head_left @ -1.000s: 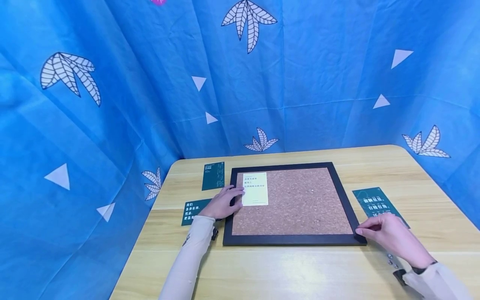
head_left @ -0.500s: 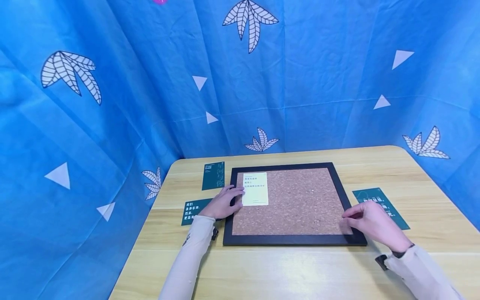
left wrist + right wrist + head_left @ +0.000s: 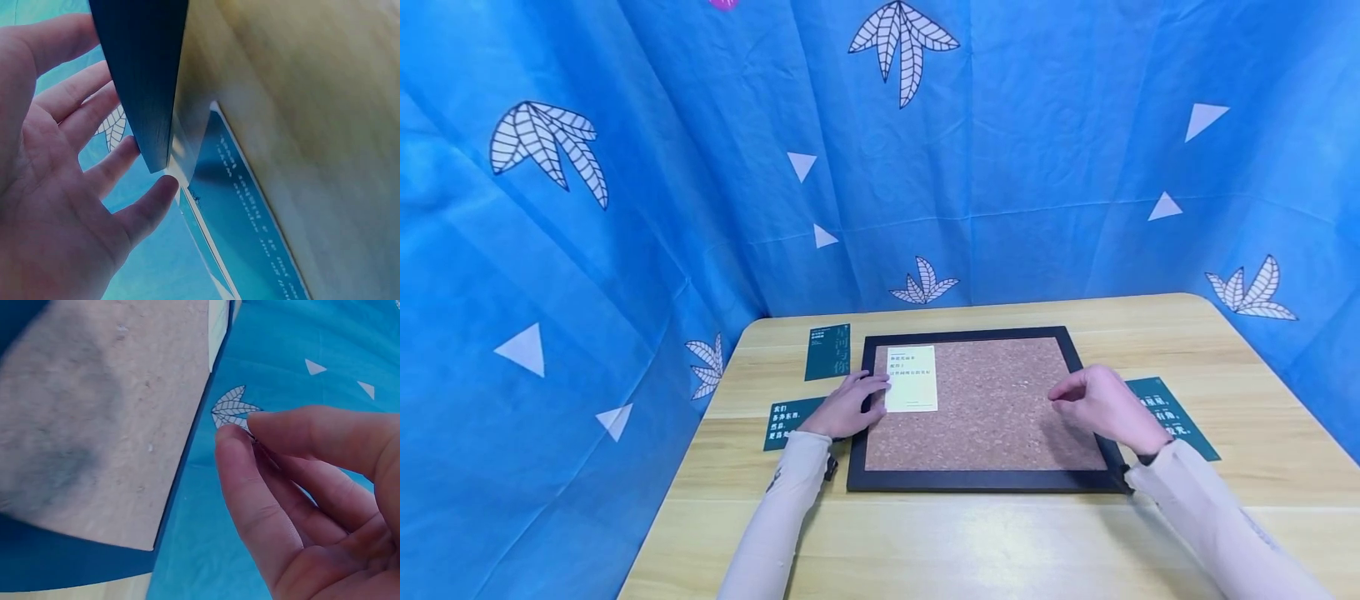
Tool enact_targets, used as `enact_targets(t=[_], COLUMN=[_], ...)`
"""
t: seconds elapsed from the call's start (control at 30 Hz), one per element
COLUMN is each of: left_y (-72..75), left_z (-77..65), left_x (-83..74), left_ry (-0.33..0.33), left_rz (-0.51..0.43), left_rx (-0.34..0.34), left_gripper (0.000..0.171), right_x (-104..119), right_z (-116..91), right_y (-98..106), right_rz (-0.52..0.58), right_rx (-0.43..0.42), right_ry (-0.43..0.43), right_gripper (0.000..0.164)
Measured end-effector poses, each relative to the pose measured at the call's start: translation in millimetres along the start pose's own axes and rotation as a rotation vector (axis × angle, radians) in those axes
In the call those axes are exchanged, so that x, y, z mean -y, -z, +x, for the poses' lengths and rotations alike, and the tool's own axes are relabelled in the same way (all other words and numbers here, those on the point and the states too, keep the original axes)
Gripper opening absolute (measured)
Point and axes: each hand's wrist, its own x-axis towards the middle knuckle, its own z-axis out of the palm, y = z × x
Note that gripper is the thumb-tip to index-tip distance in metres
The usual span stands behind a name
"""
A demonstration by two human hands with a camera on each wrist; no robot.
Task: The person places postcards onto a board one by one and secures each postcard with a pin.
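Observation:
A black-framed cork board (image 3: pixel 985 433) lies on the table with a pale yellow card (image 3: pixel 912 392) on its left part. My left hand (image 3: pixel 844 408) rests over the frame's left side, its fingertips at the card's left edge. In the left wrist view its fingers are spread loosely along the frame edge (image 3: pixel 140 81). Over the right part of the cork, my right hand (image 3: pixel 1105 404) pinches a tiny thin dark piece (image 3: pixel 253 437) between thumb and forefinger. Most of that piece is hidden by the fingertips, and I cannot tell its kind.
Two dark green printed cards, an upper card (image 3: pixel 827 352) and a lower card (image 3: pixel 786 425), lie left of the board. Another green card (image 3: pixel 1180 421) lies to its right, partly behind my right hand. A blue patterned curtain (image 3: pixel 1037 167) hangs behind the wooden table (image 3: pixel 985 542).
My right hand has moved left and up from the frame's lower right corner to above the cork, uncovering more of the right green card. My left hand has stayed in place.

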Motion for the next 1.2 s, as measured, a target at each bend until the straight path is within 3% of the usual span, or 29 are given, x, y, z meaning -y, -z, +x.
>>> enact_targets(t=[0.33,0.57,0.97,1.2], left_y=[0.4,-0.2,-0.7,-1.3], left_z=[-0.3,-0.7,-2.1,-2.1], left_x=[-0.9,-0.1,-2.9,-2.5], left_ry=[0.009,0.016,0.026,0.023], left_rz=[-0.012,-0.010,-0.007,-0.005], left_rx=[0.003,-0.001,-0.004,-0.010], left_gripper=[0.054,0.053,0.052,0.052], right_x=[15,24,40,45], right_z=[34,57,90,106], right_y=[2,-3,-14,-19], right_rz=[0.025,0.027,-0.034,-0.052], right_rx=[0.014,0.000,-0.027,-0.038], right_ry=[0.009,0.072,0.158,0.155], right_gripper=[0.014,0.012,0.015,0.015])
